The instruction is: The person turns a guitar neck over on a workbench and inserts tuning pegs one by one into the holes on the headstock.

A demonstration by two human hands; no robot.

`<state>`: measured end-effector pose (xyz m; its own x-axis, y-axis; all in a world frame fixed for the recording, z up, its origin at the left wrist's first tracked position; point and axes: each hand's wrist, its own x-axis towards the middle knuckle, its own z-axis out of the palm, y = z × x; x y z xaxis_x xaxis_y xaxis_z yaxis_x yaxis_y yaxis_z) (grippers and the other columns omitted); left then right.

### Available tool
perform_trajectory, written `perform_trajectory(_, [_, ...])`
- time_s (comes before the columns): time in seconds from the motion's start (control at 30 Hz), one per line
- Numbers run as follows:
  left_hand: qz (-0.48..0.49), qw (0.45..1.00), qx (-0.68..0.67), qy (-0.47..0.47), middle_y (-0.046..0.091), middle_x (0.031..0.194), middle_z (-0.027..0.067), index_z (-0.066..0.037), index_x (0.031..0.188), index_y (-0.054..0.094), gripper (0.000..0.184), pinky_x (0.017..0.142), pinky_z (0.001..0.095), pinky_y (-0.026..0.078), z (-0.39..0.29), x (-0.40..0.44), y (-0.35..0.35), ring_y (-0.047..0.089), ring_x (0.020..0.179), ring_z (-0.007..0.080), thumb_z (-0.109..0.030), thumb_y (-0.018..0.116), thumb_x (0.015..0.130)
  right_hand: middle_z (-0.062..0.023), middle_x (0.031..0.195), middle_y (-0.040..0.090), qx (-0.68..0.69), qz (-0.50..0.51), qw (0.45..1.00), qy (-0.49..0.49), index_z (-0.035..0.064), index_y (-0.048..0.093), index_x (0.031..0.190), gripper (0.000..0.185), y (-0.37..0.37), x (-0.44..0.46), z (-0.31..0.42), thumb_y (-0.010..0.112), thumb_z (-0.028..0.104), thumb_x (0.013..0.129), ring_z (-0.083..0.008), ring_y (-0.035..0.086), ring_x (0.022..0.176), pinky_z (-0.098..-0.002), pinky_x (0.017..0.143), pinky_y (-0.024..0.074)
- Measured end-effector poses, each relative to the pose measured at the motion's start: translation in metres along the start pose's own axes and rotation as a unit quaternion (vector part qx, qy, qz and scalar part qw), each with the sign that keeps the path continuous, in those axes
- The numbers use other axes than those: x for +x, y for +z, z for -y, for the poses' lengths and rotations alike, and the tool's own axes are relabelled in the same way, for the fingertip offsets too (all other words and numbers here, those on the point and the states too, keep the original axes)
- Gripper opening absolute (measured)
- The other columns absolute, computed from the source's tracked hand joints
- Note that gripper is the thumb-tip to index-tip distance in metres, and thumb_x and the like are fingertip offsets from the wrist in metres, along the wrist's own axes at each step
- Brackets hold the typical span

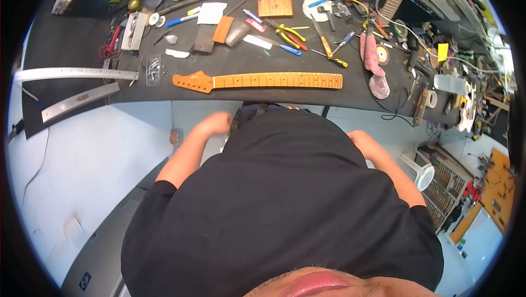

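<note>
Neck (274, 81) lies flat on the tabletop (159, 92), frets upward, just beyond my fingers and spanning the space between my two hands, touched by neither. My left hand (221, 124) is blurred and looks loosely curled; I cannot tell whether its fingers are together. My right hand (356, 136) is partly behind the shirt (296, 176), so I cannot tell how its fingers stand or whether they hold anything. The headstock (194, 81) lies ahead and slightly left of the left fingers; the other end is ahead and slightly left of the right fingers. A cloth (372, 58) lies farther ahead of those, a little to their right.

I judge the neck light for its length and stiff, its smooth finish perhaps slippery. The fret ends and thin headstock look easiest to mark. I'd grip around the shaft near mid-length, fingers underneath, thumb along the edge.
</note>
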<state>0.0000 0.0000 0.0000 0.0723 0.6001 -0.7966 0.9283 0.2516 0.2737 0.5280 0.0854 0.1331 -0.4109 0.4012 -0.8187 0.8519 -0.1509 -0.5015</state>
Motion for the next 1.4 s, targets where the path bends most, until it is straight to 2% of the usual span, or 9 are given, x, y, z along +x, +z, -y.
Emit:
perform_trajectory(0.17, [-0.294, 0.929, -0.225, 0.01, 0.076, 0.105, 0.0245, 0.001, 0.106, 0.072, 0.02, 0.092, 0.0544, 0.057, -0.033, -0.015, -0.032, 0.072, 0.104, 0.044, -0.01, 0.064, 0.09, -0.0185, 0.081, 0.074, -0.264, -0.055, 0.962, -0.045, 0.0018, 0.074, 0.088, 0.02, -0.036, 0.055, 0.017, 0.07, 0.021, 0.085, -0.0299, 0.074, 0.078, -0.0481, 0.075, 0.056])
perform_trajectory(0.23, [-0.323, 0.928, -0.185, 0.019, 0.075, 0.107, 0.0219, 0.001, 0.109, 0.071, 0.021, 0.094, 0.053, 0.056, -0.051, -0.014, -0.032, 0.071, 0.105, 0.0428, -0.007, 0.067, 0.09, -0.0168, 0.079, 0.073, -0.187, -0.145, 0.968, -0.088, 0.0021, 0.074, 0.087, 0.018, -0.032, 0.084, 0.045, 0.068, 0.019, 0.086, -0.0307, 0.072, 0.077, -0.0456, 0.073, 0.0551])
perform_trajectory(0.37, [-0.448, 0.889, -0.068, 0.059, 0.07, 0.124, 0.0187, -0.002, 0.115, 0.07, 0.03, 0.102, 0.0511, 0.053, -0.042, -0.005, -0.028, 0.066, 0.119, 0.0399, -0.004, 0.074, 0.086, -0.0187, 0.085, 0.076, -0.018, -0.044, 0.992, -0.113, 0.0022, 0.075, 0.09, 0.023, 0.006, 0.149, 0.065, 0.065, 0.022, 0.086, -0.0353, 0.072, 0.078, -0.0473, 0.074, 0.0552])
perform_trajectory(0.4, [-0.435, 0.898, -0.058, 0.029, 0.065, 0.138, 0.0168, -0.004, 0.123, 0.069, 0.041, 0.11, 0.0491, 0.05, -0.035, -0.003, -0.028, 0.06, 0.13, 0.0391, -0.005, 0.078, 0.084, -0.0194, 0.087, 0.076, -0.044, -0.023, 0.993, -0.106, 0.0023, 0.076, 0.091, 0.024, 0.019, 0.162, 0.07, 0.065, 0.023, 0.087, -0.0365, 0.073, 0.08, -0.0478, 0.075, 0.056])
perform_trajectory(0.7, [-0.389, 0.921, 0.0, 0.007, 0.069, 0.139, 0.0126, -0.004, 0.129, 0.07, 0.058, 0.116, 0.0485, 0.047, 0.029, 0.009, -0.039, 0.06, 0.134, 0.0381, -0.002, 0.089, 0.074, -0.0243, 0.101, 0.078, -0.116, 0.095, 0.983, -0.101, 0.0029, 0.079, 0.098, 0.032, 0.139, 0.235, 0.012, 0.067, 0.032, 0.09, -0.0434, 0.074, 0.1, -0.0522, 0.089, 0.058])
perform_trajectory(0.97, [-0.397, 0.911, 0.034, 0.105, 0.071, 0.132, 0.0085, -0.007, 0.125, 0.07, 0.061, 0.116, 0.051, 0.045, 0.008, 0.018, -0.051, 0.062, 0.131, 0.0358, -0.005, 0.092, 0.069, -0.022, 0.105, 0.079, -0.148, 0.103, 0.98, -0.079, 0.0062, 0.079, 0.106, 0.028, 0.201, 0.303, -0.042, 0.066, 0.026, 0.091, -0.0408, 0.075, 0.103, -0.0509, 0.09, 0.0583])
perform_trajectory(1.03, [-0.412, 0.898, 0.045, 0.146, 0.072, 0.131, 0.0073, -0.008, 0.124, 0.069, 0.061, 0.118, 0.0526, 0.043, -0.004, 0.034, -0.051, 0.062, 0.133, 0.0346, -0.007, 0.09, 0.068, -0.0238, 0.12, 0.077, -0.18, 0.163, 0.97, -0.017, 0.0076, 0.079, 0.119, 0.035, 0.227, 0.344, -0.042, 0.064, 0.026, 0.092, -0.0416, 0.073, 0.115, -0.0496, 0.098, 0.0575])
perform_trajectory(1.13, [-0.445, 0.873, 0.063, 0.188, 0.071, 0.129, 0.0062, -0.01, 0.125, 0.068, 0.058, 0.122, 0.0563, 0.039, -0.008, 0.065, -0.041, 0.063, 0.134, 0.0329, -0.011, 0.083, 0.069, -0.0255, 0.143, 0.068, -0.218, -0.035, 0.963, -0.155, 0.0032, 0.075, 0.132, 0.044, 0.281, 0.388, -0.044, 0.064, 0.024, 0.094, -0.0418, 0.066, 0.132, -0.0485, 0.109, 0.0533])
perform_trajectory(1.4, [-0.514, 0.831, 0.103, 0.188, 0.071, 0.121, 0.0068, -0.01, 0.123, 0.068, 0.051, 0.123, 0.0561, 0.038, 0.003, 0.091, -0.019, 0.066, 0.129, 0.0329, -0.022, 0.072, 0.073, -0.0255, 0.141, 0.069, -0.159, -0.001, 0.969, -0.188, 0.0029, 0.075, 0.131, 0.043, 0.315, 0.471, 0.08, 0.064, 0.024, 0.094, -0.042, 0.067, 0.13, -0.0488, 0.108, 0.0535])
